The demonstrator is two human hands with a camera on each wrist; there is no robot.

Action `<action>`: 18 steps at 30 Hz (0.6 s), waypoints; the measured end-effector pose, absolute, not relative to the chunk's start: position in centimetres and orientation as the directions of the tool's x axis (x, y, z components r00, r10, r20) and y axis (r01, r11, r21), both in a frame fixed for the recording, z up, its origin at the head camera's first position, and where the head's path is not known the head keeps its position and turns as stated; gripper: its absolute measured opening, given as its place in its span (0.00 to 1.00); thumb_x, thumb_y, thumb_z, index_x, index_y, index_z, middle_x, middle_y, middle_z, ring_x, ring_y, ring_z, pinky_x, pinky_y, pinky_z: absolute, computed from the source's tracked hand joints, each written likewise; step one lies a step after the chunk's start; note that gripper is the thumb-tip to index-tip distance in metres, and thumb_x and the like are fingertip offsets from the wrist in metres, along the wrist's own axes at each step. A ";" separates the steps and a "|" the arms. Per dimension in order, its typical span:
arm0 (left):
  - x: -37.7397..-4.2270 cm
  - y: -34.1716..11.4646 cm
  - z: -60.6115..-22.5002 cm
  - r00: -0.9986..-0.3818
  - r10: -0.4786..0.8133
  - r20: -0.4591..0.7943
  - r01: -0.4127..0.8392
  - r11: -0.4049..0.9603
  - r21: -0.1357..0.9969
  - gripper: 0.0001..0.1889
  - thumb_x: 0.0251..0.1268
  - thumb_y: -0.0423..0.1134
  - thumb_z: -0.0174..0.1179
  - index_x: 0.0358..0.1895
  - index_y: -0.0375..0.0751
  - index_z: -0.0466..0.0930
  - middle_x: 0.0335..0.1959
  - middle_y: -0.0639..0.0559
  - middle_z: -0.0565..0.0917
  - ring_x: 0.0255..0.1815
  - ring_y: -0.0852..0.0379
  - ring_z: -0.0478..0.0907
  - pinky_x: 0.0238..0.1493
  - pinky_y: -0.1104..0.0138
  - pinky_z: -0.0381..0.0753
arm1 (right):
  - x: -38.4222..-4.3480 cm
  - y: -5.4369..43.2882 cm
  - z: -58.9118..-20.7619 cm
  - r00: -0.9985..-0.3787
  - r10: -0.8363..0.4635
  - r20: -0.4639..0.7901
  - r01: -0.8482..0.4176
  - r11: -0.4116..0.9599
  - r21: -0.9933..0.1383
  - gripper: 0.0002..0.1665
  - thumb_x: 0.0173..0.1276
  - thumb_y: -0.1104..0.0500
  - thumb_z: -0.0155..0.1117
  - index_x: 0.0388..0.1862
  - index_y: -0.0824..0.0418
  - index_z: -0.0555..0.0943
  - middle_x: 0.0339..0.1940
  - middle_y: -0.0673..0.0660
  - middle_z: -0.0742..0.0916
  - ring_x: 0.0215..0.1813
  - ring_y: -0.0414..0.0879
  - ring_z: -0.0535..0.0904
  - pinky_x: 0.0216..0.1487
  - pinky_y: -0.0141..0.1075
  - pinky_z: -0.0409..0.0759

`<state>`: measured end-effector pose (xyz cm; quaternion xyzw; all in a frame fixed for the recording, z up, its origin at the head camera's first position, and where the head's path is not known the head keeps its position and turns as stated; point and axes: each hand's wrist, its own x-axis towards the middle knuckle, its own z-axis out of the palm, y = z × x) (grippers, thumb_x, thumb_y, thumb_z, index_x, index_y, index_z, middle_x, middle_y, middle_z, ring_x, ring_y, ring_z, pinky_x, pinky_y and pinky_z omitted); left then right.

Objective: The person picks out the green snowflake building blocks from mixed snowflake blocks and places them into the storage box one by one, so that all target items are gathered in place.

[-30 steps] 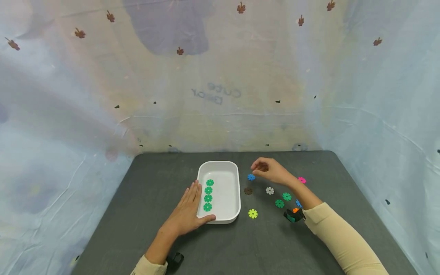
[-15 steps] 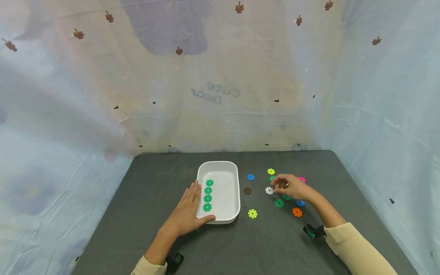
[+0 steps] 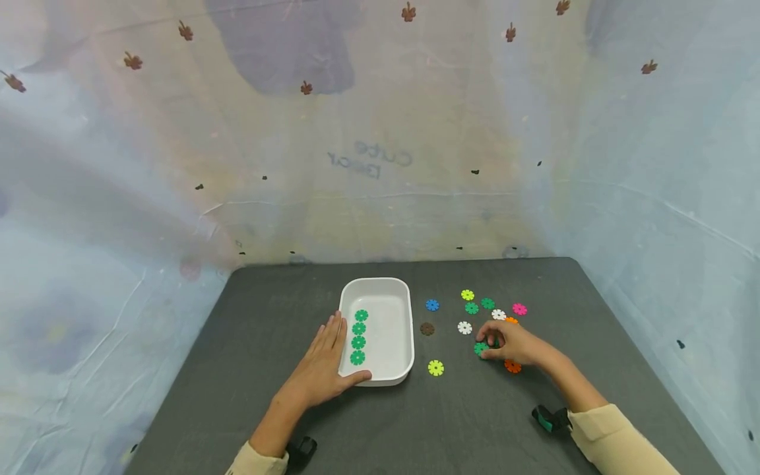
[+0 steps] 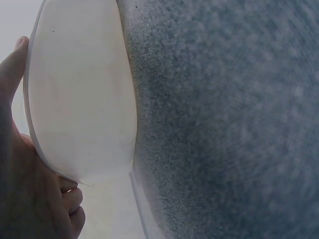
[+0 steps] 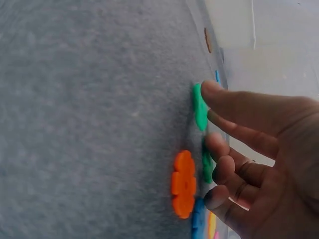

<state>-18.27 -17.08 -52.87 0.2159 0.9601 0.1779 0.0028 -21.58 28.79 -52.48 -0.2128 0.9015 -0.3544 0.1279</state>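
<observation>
My left hand (image 3: 319, 366) lies along the left side of a white tray (image 3: 406, 310), fingers straight, thumb on its near rim. Four sides of wall enclose a column of several green notched discs (image 3: 359, 342) at the tray's left. To the right of the tray, my right hand (image 3: 515, 344) pinches the edge of another green notched disc (image 5: 199, 107) between thumb and index finger, low over the table. Its other fingers curl loosely. Under that hand lie a second green disc (image 5: 207, 164), an orange disc (image 5: 184, 184) and a blue disc (image 5: 198, 219).
Loose discs surround the right hand: blue (image 3: 432, 305), brown (image 3: 427, 328), white (image 3: 465, 328), yellow (image 3: 436, 368) and pink (image 3: 519, 309) among them. The dark table (image 3: 273, 297) meets a pale hanging sheet (image 3: 380, 224) at its back edge.
The right hand has moved from beside the far blue disc, rightward and nearer, past the white disc to the green disc it now pinches. The left hand and tray stay put.
</observation>
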 end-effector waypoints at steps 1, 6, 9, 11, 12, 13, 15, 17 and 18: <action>-18.3 -17.1 -52.7 -0.908 0.415 0.058 0.409 0.847 0.340 0.68 0.63 0.80 0.61 0.88 0.31 0.42 0.90 0.38 0.40 0.90 0.41 0.39 0.88 0.46 0.46 | -21.5 28.7 -52.5 -0.879 -0.468 -0.087 -0.285 0.663 -0.692 0.16 0.70 0.59 0.79 0.51 0.61 0.83 0.39 0.56 0.81 0.33 0.44 0.71 0.34 0.33 0.73; -18.2 -17.0 -52.3 -0.914 0.406 0.010 0.386 0.861 0.332 0.68 0.64 0.79 0.61 0.88 0.32 0.39 0.90 0.39 0.37 0.91 0.42 0.36 0.89 0.48 0.42 | -21.5 28.5 -52.7 -0.891 -0.443 -0.102 -0.257 0.675 -0.692 0.15 0.69 0.61 0.79 0.49 0.60 0.82 0.38 0.55 0.81 0.35 0.45 0.72 0.35 0.34 0.73; -18.3 -17.0 -52.4 -0.914 0.405 0.015 0.387 0.861 0.330 0.68 0.64 0.79 0.60 0.88 0.33 0.38 0.90 0.39 0.36 0.91 0.42 0.36 0.89 0.48 0.42 | -21.5 28.2 -52.5 -0.895 -0.435 -0.103 -0.247 0.674 -0.696 0.15 0.69 0.62 0.79 0.48 0.61 0.81 0.38 0.55 0.81 0.36 0.46 0.73 0.36 0.35 0.74; -18.3 -17.0 -52.4 -0.914 0.406 0.022 0.390 0.860 0.330 0.68 0.64 0.80 0.60 0.88 0.33 0.39 0.90 0.40 0.36 0.91 0.42 0.37 0.89 0.48 0.43 | -21.5 28.1 -52.4 -0.895 -0.435 -0.099 -0.246 0.667 -0.703 0.15 0.69 0.63 0.78 0.47 0.62 0.80 0.37 0.55 0.81 0.36 0.46 0.74 0.36 0.34 0.76; -18.3 -17.0 -52.4 -0.914 0.406 0.024 0.391 0.860 0.330 0.68 0.64 0.80 0.60 0.88 0.33 0.39 0.90 0.39 0.37 0.91 0.42 0.37 0.89 0.48 0.43 | -21.5 28.0 -52.4 -0.895 -0.436 -0.095 -0.248 0.663 -0.707 0.14 0.70 0.64 0.78 0.47 0.62 0.80 0.36 0.54 0.81 0.36 0.46 0.75 0.37 0.34 0.76; -18.2 -17.0 -52.4 -0.913 0.406 0.027 0.391 0.859 0.331 0.68 0.64 0.80 0.60 0.88 0.33 0.39 0.90 0.39 0.37 0.91 0.42 0.37 0.88 0.48 0.43 | -21.5 28.0 -52.3 -0.893 -0.440 -0.089 -0.253 0.657 -0.711 0.13 0.70 0.65 0.77 0.46 0.63 0.80 0.35 0.54 0.81 0.36 0.46 0.76 0.37 0.34 0.77; -18.2 -17.0 -52.4 -0.913 0.406 0.028 0.392 0.859 0.331 0.68 0.64 0.80 0.61 0.88 0.32 0.39 0.90 0.39 0.37 0.91 0.42 0.37 0.88 0.47 0.43 | -21.6 27.8 -52.1 -0.892 -0.446 -0.076 -0.262 0.646 -0.717 0.11 0.72 0.66 0.75 0.45 0.63 0.80 0.34 0.53 0.82 0.36 0.46 0.77 0.37 0.34 0.78; -18.2 -17.0 -52.4 -0.913 0.406 0.031 0.393 0.859 0.328 0.68 0.64 0.80 0.61 0.88 0.32 0.39 0.90 0.38 0.38 0.91 0.42 0.37 0.88 0.47 0.44 | -21.8 27.6 -52.0 -0.886 -0.460 -0.060 -0.278 0.631 -0.724 0.08 0.73 0.67 0.73 0.45 0.64 0.81 0.34 0.53 0.84 0.36 0.45 0.79 0.37 0.33 0.79; -18.2 -17.0 -52.4 -0.913 0.407 0.036 0.395 0.856 0.332 0.68 0.64 0.79 0.61 0.88 0.31 0.40 0.90 0.38 0.39 0.91 0.41 0.38 0.88 0.47 0.44 | -21.9 27.5 -51.9 -0.884 -0.465 -0.051 -0.286 0.624 -0.727 0.06 0.74 0.67 0.72 0.45 0.64 0.82 0.35 0.53 0.84 0.36 0.44 0.79 0.37 0.33 0.80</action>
